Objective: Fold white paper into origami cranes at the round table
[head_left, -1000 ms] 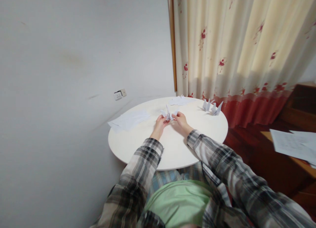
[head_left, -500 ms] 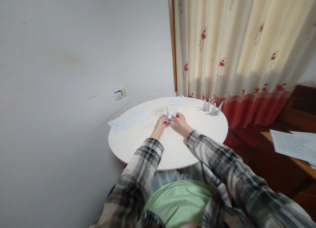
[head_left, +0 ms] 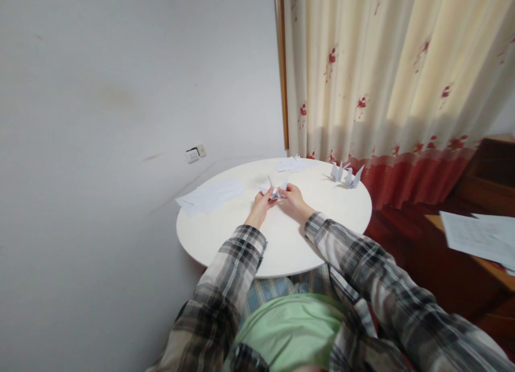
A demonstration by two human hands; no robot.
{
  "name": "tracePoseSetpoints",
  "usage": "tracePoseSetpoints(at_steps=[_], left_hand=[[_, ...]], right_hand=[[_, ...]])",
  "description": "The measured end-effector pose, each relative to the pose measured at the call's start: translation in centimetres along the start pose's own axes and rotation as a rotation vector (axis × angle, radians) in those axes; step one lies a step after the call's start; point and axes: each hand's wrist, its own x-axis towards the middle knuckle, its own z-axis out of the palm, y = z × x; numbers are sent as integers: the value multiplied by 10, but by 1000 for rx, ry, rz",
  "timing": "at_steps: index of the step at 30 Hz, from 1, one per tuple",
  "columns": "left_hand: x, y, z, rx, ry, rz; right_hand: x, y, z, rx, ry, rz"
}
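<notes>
Between my two hands is a white paper crane [head_left: 275,192], held just above the round white table [head_left: 237,238]. My left hand [head_left: 262,201] grips its left side with fingers closed on the paper. On the opposite side my right hand [head_left: 293,196] pinches the crane between thumb and fingers. One thin point of folded paper stands up at the back, and the wings spread out to both sides. Fingers cover parts of the lower body. Two finished-looking paper cranes [head_left: 345,175] stand near the table's right rim.
Loose white sheets [head_left: 211,195] lie at the table's left edge, and smaller paper pieces [head_left: 292,163] at the back. A wall socket [head_left: 192,155] is on the left wall. Behind hangs a floral curtain [head_left: 354,82]. Written papers [head_left: 478,238] rest on wooden furniture at right.
The crane's wings look more spread, and its upright point leans slightly further left. Both hands keep nearly the same place, with small finger shifts on the paper.
</notes>
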Motion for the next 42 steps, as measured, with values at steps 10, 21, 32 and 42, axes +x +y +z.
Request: tracePoseSetpoints(at_steps=[10, 21, 32, 42], left_hand=[[-2, 2, 2, 14, 25, -15], [-2, 3, 3, -27, 93, -44], [3, 0, 0, -120, 52, -74], [0, 3, 2, -88, 131, -67]], right_hand=[[-3, -6, 1, 89, 14, 52], [-5, -12, 2, 138, 8, 65], [-3, -11, 0, 94, -8, 43], [-6, -15, 2, 146, -5, 68]])
